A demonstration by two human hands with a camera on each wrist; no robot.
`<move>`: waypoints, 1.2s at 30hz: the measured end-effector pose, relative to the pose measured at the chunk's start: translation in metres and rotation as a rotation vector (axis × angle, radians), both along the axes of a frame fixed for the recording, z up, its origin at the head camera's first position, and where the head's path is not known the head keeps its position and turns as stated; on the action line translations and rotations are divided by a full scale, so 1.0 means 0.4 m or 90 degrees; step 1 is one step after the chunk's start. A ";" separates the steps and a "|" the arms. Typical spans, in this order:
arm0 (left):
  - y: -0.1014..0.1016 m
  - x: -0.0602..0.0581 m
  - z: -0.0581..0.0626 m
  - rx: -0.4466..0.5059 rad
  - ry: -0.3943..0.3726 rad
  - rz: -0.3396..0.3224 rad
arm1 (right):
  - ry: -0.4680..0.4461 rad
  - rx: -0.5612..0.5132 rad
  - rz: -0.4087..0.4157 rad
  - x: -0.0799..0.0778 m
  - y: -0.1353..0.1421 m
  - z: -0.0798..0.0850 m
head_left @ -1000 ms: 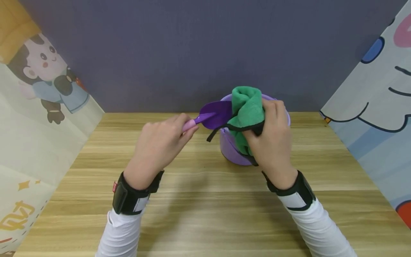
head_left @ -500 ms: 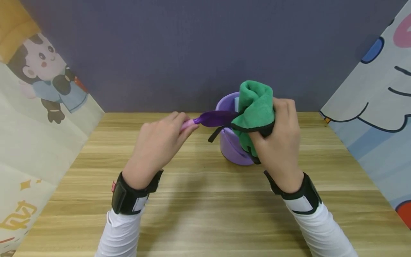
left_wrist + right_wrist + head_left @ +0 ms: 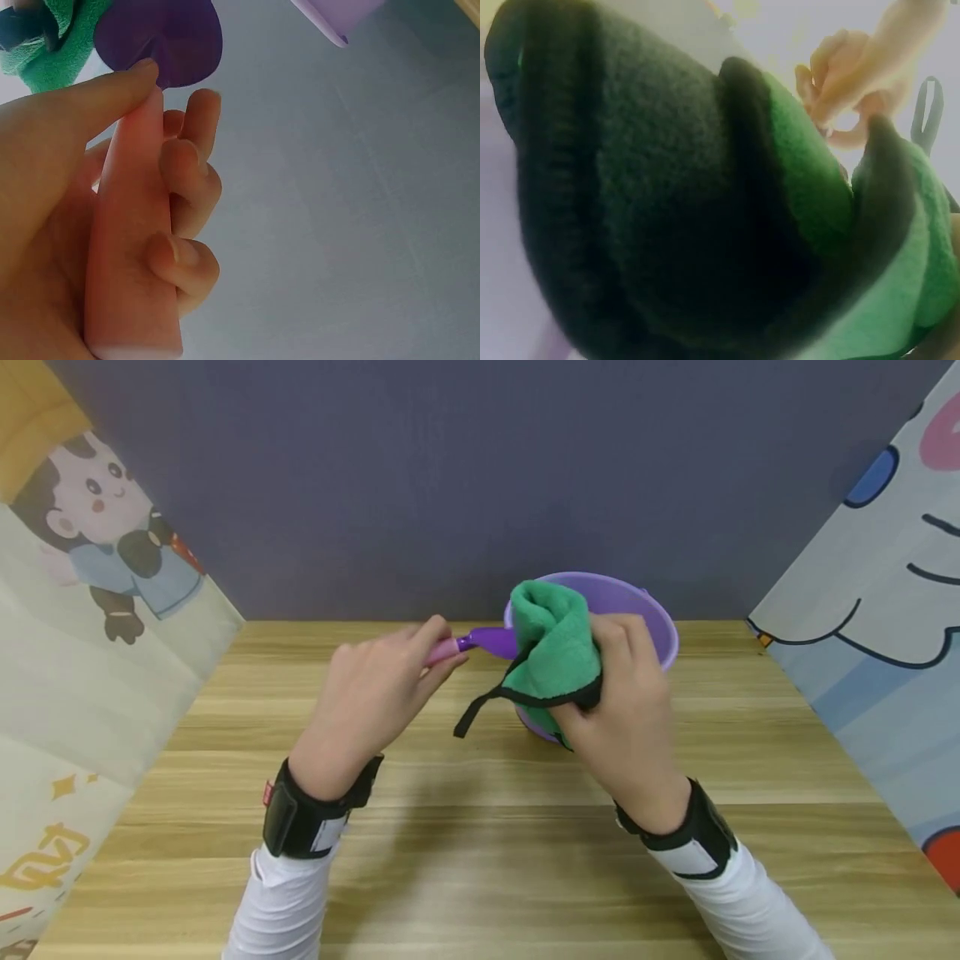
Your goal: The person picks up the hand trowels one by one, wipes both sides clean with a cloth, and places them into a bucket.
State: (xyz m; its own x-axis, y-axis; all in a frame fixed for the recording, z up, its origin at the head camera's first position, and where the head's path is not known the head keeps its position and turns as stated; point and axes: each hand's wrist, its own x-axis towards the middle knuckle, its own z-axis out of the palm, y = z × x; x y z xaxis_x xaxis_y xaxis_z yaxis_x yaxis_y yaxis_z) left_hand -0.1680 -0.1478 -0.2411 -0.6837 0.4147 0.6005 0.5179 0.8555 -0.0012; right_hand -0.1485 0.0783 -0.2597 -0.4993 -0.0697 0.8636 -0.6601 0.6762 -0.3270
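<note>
My left hand (image 3: 382, 697) grips a small toy shovel (image 3: 491, 642) by its pink handle, fingers wrapped round it and thumb along its top in the left wrist view. The purple blade (image 3: 169, 41) points to the right, its far part hidden behind a bunched green towel (image 3: 558, 652) in the head view. My right hand (image 3: 626, 718) holds that towel, which has black edging and a hanging black loop. In the right wrist view the cloth (image 3: 810, 172) fills most of the picture. Behind and below the towel stands a purple bucket (image 3: 630, 597), partly covered by the cloth and hand.
The bucket stands on a wood-grain table (image 3: 480, 860), near the dark wall (image 3: 450, 485) at its back. Printed cartoon panels (image 3: 67, 693) flank the table on the left and right.
The right hand and towel first shifted right, then came back left and down, over the shovel blade. The blade turned edge-on and less of it shows now. The left hand stayed nearly in place.
</note>
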 end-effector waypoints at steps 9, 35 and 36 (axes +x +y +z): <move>-0.003 0.004 0.002 0.016 0.023 -0.012 | -0.017 0.046 0.014 -0.017 -0.021 -0.026; -0.006 0.008 0.005 0.000 0.091 -0.019 | -0.058 0.043 -0.008 -0.034 -0.017 -0.033; -0.006 0.008 0.005 0.001 0.093 -0.021 | -0.057 0.042 -0.008 -0.035 -0.017 -0.033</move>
State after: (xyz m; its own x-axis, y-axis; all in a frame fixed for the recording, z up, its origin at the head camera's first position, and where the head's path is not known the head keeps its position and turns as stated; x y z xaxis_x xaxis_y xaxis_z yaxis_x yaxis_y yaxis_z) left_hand -0.1647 -0.1501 -0.2390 -0.5753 0.4340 0.6933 0.5398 0.8383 -0.0768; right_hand -0.1623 0.0715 -0.2729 -0.5759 -0.1185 0.8089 -0.6215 0.7062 -0.3391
